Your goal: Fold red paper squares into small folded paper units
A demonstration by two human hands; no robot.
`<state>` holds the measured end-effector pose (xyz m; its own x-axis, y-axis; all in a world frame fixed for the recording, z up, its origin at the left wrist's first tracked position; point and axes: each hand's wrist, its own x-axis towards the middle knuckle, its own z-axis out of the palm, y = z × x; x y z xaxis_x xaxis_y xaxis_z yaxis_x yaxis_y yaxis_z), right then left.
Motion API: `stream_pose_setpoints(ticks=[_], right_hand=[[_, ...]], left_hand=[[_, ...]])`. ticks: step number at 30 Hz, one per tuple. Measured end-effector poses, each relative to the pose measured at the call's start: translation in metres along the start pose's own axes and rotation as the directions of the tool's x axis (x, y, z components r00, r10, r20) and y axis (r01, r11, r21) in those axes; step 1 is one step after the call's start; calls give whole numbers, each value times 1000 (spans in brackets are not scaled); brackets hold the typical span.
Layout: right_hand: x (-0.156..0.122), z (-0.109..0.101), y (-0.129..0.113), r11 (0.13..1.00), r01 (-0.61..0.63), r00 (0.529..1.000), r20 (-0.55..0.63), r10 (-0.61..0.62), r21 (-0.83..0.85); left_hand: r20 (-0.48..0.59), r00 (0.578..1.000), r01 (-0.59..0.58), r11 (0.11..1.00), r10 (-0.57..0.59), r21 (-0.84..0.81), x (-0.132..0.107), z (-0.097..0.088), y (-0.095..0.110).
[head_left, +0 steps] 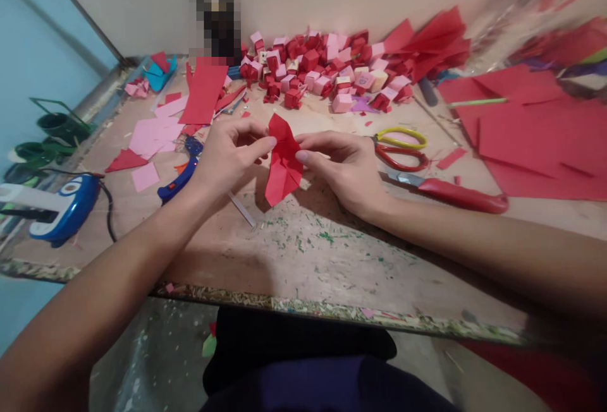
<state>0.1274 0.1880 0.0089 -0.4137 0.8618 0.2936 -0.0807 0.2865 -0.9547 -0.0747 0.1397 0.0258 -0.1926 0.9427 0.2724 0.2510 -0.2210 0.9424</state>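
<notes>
A folded piece of red paper (283,165) is held upright just above the wooden table (303,260), between both hands. My left hand (230,156) pinches its left edge with fingers curled round it. My right hand (344,169) pinches the right edge with thumb and forefinger. Both hands hover at the middle of the table. The lower half of the paper hangs free below the fingers.
Scissors with yellow and red handles (403,150) and a red-handled knife (450,192) lie right of my hands. Red paper sheets (535,140) cover the right side. A heap of small red and pink paper cubes (322,71) sits at the back. A blue glue gun (183,175) and pink paper scraps (152,137) lie left.
</notes>
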Motion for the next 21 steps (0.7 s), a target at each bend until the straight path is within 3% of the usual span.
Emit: stream_pose_setpoints(ticks=[10,21], right_hand=[[0,-1,-4,995,7,999,51,-2,-96],[4,-4,-2,992,43,994,106,-30,-120]], left_hand=[[84,996,-46,996,39,81,0,0,7],[100,995,-27,1000,28,-16,3,6,-3]])
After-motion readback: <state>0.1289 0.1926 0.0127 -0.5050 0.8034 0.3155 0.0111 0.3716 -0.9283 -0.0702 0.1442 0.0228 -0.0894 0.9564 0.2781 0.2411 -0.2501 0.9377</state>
